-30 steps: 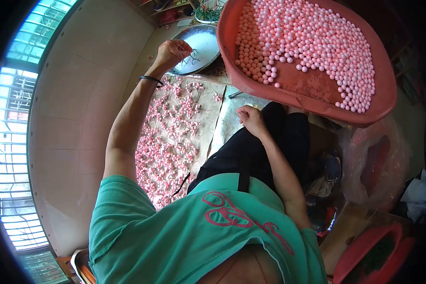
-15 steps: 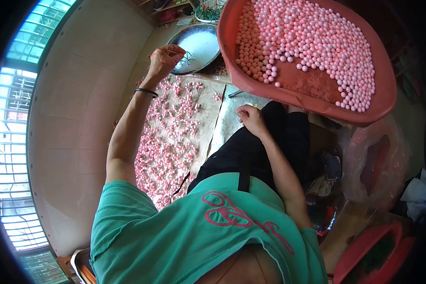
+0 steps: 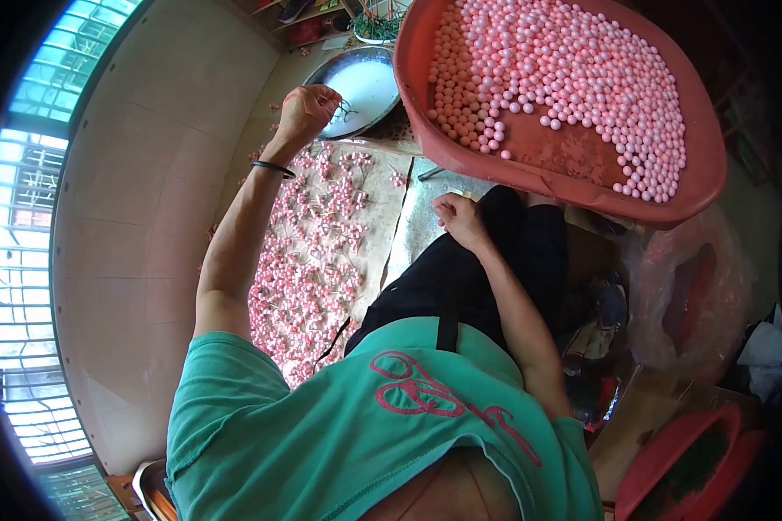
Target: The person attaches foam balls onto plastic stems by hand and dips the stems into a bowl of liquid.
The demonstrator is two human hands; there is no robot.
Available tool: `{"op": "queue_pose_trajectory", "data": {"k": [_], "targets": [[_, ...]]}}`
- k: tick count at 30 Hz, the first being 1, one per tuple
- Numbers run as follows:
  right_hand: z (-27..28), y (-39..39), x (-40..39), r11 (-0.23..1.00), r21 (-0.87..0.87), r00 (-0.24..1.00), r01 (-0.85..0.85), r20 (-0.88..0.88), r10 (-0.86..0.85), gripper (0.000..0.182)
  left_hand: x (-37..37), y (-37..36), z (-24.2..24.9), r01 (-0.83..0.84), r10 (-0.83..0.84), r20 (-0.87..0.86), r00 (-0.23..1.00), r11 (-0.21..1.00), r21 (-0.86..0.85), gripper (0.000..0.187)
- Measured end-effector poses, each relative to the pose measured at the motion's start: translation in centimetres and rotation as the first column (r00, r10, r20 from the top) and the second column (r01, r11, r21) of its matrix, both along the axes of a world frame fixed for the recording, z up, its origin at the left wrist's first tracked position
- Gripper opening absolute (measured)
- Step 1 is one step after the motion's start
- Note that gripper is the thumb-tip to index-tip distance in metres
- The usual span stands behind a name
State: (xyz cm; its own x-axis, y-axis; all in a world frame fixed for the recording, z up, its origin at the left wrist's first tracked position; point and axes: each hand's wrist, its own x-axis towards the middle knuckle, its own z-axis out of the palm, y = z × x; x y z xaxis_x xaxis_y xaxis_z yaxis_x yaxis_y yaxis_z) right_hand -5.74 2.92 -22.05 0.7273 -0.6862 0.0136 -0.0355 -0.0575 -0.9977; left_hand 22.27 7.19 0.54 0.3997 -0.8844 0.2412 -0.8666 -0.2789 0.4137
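Note:
My left hand [image 3: 308,111] is pinched on a small dark green wire piece [image 3: 345,110], held over the near left rim of a round pan [image 3: 392,97] with white contents. My right hand [image 3: 460,214] rests by my dark-clothed lap with its fingers curled; whatever it may hold is too small to make out. Left of my lap, many pink bead clusters [image 3: 308,269] on thin stems lie spread on a light sheet [image 3: 382,200].
A large red tub [image 3: 487,165] of loose pink beads [image 3: 573,61] stands at the upper right. Behind the pan is a bowl of green wires [image 3: 378,30]. A clear plastic bag [image 3: 730,304] and a red basket [image 3: 647,486] are at the right.
My left hand has turned slightly, its back now more toward the camera, with the green piece still over the pan. My right hand has barely moved.

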Motion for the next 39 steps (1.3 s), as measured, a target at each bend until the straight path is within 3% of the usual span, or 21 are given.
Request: {"op": "queue_pose_trajectory", "data": {"k": [2, 8, 17, 20, 23, 26, 35, 39], "targets": [[-0.1, 0.0, 0.0, 1.000, -0.005, 1.000, 0.002, 0.003, -0.002, 0.009, -0.4, 0.0, 0.7, -0.021, 0.019, 0.030, 0.999, 0.995, 0.095, 0.017], [-0.2, 0.0, 0.0, 1.000, -0.028, 1.000, -0.003, 0.005, 0.003, 0.008, -0.3, -0.5, 1.0, 0.078, -0.099, 0.115, 0.988, 0.982, 0.171, 0.017], [0.1, 0.0, -0.2, 1.000, -0.022, 1.000, -0.008, 0.001, 0.008, 0.008, 0.1, -0.5, 0.9, 0.110, -0.128, 0.093, 0.987, 0.978, 0.178, 0.017], [0.0, 0.0, -0.2, 1.000, -0.015, 1.000, -0.005, 0.001, 0.005, 0.008, -0.4, -0.3, 1.2, 0.036, -0.043, 0.050, 0.998, 0.990, 0.138, 0.015], [0.2, 0.0, -0.3, 1.000, 0.013, 1.000, -0.008, -0.003, 0.008, 0.009, 1.3, -0.1, 0.0, -0.018, 0.025, -0.144, 0.989, 0.998, 0.054, 0.014], [0.3, 0.0, -0.3, 0.999, 0.041, 1.000, -0.005, -0.001, 0.005, 0.009, 1.3, 0.2, 0.1, -0.149, 0.147, -0.400, 0.905, 0.988, 0.025, 0.012], [0.4, 0.1, -0.2, 0.998, 0.058, 1.000, -0.001, 0.004, 0.000, 0.009, 1.2, 1.1, 0.2, -0.158, 0.163, -0.384, 0.909, 0.986, 0.044, 0.014], [0.3, 0.1, -0.3, 0.999, 0.039, 1.000, 0.001, 0.009, -0.001, 0.009, 0.8, 0.8, 0.2, -0.157, 0.086, -0.481, 0.872, 0.982, -0.109, 0.014]]}}
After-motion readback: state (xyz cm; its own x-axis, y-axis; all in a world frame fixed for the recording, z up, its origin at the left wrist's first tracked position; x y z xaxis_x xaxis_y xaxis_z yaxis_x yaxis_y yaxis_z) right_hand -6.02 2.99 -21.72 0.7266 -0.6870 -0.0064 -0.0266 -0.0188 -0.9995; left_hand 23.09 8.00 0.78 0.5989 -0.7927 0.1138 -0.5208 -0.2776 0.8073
